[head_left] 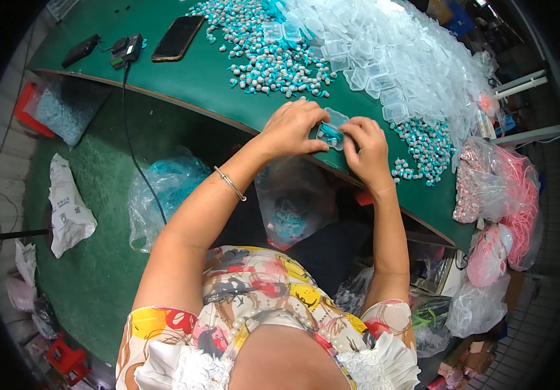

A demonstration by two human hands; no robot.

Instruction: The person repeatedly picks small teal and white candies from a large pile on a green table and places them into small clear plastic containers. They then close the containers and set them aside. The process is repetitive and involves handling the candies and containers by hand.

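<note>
At the table's near edge, both my hands are on a small clear plastic case (337,118) with its lid raised. Teal cord-like pieces (330,135) lie inside it. My left hand (293,129) grips the case from the left, thumb at the near side and fingers behind. From the right, my right hand (366,147) is closed at the case's edge, thumb and fingers bent together; whether it also pinches a teal piece is hidden. Beyond the hands lies a heap of grey-and-teal pieces like corded earplugs (280,70), with a smaller heap (426,151) to the right.
A large pile of empty clear cases (390,49) covers the table's far right. A phone (177,39) and a small black device (126,49) with a cable lie at far left. Bags of pink cords (517,195) hang by the right end; a teal-filled bag (169,188) stands below.
</note>
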